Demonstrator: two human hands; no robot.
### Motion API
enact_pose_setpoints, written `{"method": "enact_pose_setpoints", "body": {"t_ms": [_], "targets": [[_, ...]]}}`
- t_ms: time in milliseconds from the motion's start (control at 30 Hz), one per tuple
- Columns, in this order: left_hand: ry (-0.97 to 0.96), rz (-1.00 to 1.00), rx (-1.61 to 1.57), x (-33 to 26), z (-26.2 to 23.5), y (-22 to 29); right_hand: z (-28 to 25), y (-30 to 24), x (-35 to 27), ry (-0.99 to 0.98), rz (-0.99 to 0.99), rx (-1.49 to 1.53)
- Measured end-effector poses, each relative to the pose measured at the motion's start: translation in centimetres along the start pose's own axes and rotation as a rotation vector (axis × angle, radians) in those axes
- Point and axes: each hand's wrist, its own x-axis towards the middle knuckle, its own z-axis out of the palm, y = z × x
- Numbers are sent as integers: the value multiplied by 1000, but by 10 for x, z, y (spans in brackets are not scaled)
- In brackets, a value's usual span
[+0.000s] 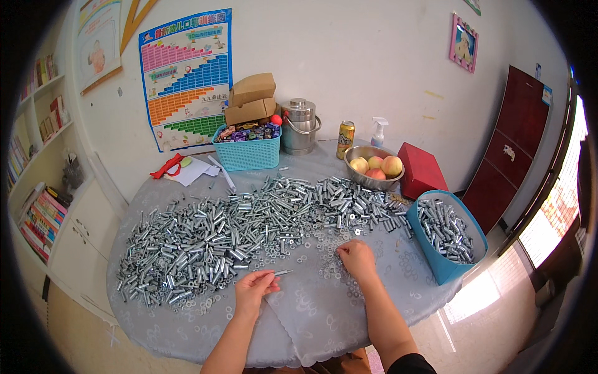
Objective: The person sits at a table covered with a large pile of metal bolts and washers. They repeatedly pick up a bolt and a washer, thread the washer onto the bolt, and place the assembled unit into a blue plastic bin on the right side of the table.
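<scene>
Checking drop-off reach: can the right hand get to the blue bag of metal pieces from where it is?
Probably yes. The right hand rests on loose washers, and the blue bag stands open-topped at the table edge on its right side. Only bare tablecloth and scattered washers lie between them; nothing tall blocks the way.

Shiny metal sleeves [237,221], patterned grey cloth tablecloth [311,311], blue plastic basket [248,154], steel bowl [374,177].

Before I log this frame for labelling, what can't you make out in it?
Head view:
- Right hand: fingertips curl down onto small metal washers; any grip is hidden.
- Thin metal bolt in left hand: thread too small.
- Blue fabric bag: depth hidden by steel sleeves.
</scene>
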Motion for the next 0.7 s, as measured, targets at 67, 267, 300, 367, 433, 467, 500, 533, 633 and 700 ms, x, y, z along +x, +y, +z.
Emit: {"method": "enact_pose_setpoints", "body": {"t_ms": [67, 267, 300, 367, 433, 467, 500, 533, 633, 700], "targets": [[13, -2, 1, -1, -1, 1, -2, -9, 0, 23, 47, 72], [12, -10, -17, -2, 0, 3, -7, -17, -1, -185, 162, 315], [9, -12, -17, -2, 0, 3, -5, -15, -2, -187, 142, 284], [5, -14, -16, -1, -2, 2, -3, -14, -3, -196, 112, 230], [7, -12, -18, -1, -1, 2, -4, -14, -3, -208, 94, 182], [9, -11, -18, -1, -1, 3, -5, -15, -3, -203, 90, 169], [9, -13, -20, -1, -1, 3, -6, -16, -4, -197, 86, 156], [10, -14, -22, -1, -1, 2, -6, -17, -4, -193, 81, 144], [12, -13, -29, -2, -1, 3, -5, -19, -4, -165, 89, 182], [11, -20, -39, -2, -1, 3, -7, -24, -4, -120, 90, 226]]}}
